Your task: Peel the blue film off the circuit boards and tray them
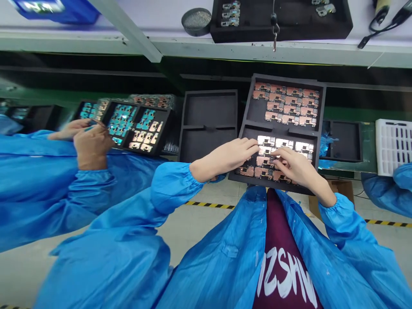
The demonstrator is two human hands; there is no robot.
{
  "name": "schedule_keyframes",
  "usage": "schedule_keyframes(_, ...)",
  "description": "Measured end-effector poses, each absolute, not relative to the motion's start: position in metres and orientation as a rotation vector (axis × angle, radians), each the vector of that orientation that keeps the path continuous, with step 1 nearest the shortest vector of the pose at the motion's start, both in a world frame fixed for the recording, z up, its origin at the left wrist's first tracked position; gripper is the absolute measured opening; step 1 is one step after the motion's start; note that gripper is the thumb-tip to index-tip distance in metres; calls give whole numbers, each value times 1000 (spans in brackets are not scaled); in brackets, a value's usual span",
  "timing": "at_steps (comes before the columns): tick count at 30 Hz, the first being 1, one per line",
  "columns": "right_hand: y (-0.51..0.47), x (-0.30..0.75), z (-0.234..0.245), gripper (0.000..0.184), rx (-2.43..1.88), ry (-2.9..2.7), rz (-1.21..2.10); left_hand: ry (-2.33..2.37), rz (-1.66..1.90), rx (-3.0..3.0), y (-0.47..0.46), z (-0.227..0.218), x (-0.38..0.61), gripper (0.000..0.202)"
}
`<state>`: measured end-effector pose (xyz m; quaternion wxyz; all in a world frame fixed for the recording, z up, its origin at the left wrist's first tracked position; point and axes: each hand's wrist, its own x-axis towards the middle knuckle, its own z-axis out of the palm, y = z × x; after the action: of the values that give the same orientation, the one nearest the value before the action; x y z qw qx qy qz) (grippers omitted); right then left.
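A black divided tray (279, 129) lies in front of me, with rows of copper-coloured circuit boards (276, 106) in its far compartment and more boards (266, 140), some shining brightly, in the near one. My left hand (230, 155) reaches in from the left. Its fingers are stretched out, the tips at the left edge of the near boards. Over the middle of the same compartment, my right hand (294, 167) has thumb and forefinger brought together at a board. A small dark bit shows at those fingertips, too small to name. Both palms face down, partly hiding the boards.
Left of my tray lies another black tray (210, 127). Farther left, a co-worker's hands (93, 139) work beside a tray of blue-green and pale boards (137, 128). A bench shelf holds a black tray (280, 28) and a round dish (196, 21). A white slotted rack (393, 143) stands right.
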<state>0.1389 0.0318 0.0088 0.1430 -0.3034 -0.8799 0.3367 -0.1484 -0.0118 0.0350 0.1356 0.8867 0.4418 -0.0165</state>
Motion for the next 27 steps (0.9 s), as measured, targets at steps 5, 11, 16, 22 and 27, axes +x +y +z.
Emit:
schedule_keyframes(5, 37, 123, 9, 22, -812, -2642, 955, 1190, 57, 2557, -16, 20, -155, 55)
schedule_keyframes(11, 35, 123, 2, 25, -813, -2676, 897, 1674, 229, 2414, -29, 14, -143, 33)
schedule_keyframes(16, 27, 121, -8, 28, -614, -2848, 741, 1776, 157, 2422, -33, 4, -135, 33)
schedule_keyframes(22, 23, 119, -9, 25, -631, -2881, 663, 1614, 14, 2521, -30, 8, -144, 26)
schedule_keyframes(27, 22, 121, -11, 23, -643, -2857, 659, 1629, -84, 2584, -30, 14, -143, 28)
